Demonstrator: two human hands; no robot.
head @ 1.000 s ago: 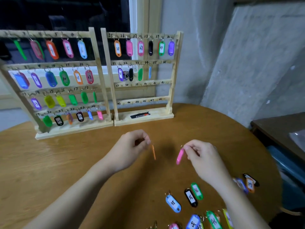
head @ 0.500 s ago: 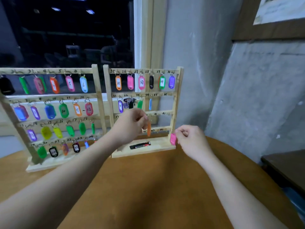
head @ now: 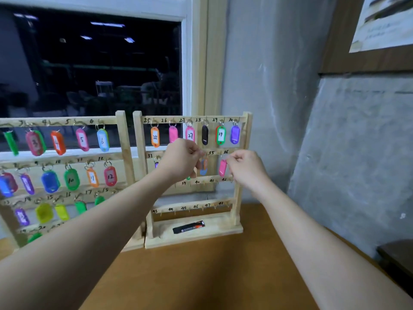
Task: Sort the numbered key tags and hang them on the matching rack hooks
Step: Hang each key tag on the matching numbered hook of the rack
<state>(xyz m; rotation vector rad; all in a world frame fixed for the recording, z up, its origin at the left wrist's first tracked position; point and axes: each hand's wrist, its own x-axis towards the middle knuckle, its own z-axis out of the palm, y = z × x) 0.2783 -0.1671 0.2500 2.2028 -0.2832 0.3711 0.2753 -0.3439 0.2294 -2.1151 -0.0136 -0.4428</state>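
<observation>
Head view: left hand (head: 182, 158) grip pinches an orange tag (head: 203, 166), right hand (head: 244, 166) grip pinches a pink tag (head: 222, 167). Next, each ring must slip onto its hook on the right rack (head: 244, 139).

- A round wooden worktop (head: 223, 276), brown, carries everything.
- A dark window (head: 93, 70) with a pale frame stands behind, with ceiling lights reflected in its glass.
- A grey plastered wall (head: 279, 74) fills the right side.
- A brown-framed board (head: 366, 48) with a paper sheet hangs at upper right.
- The dark corner of another piece of furniture (head: 397, 253) shows at the right edge.
</observation>
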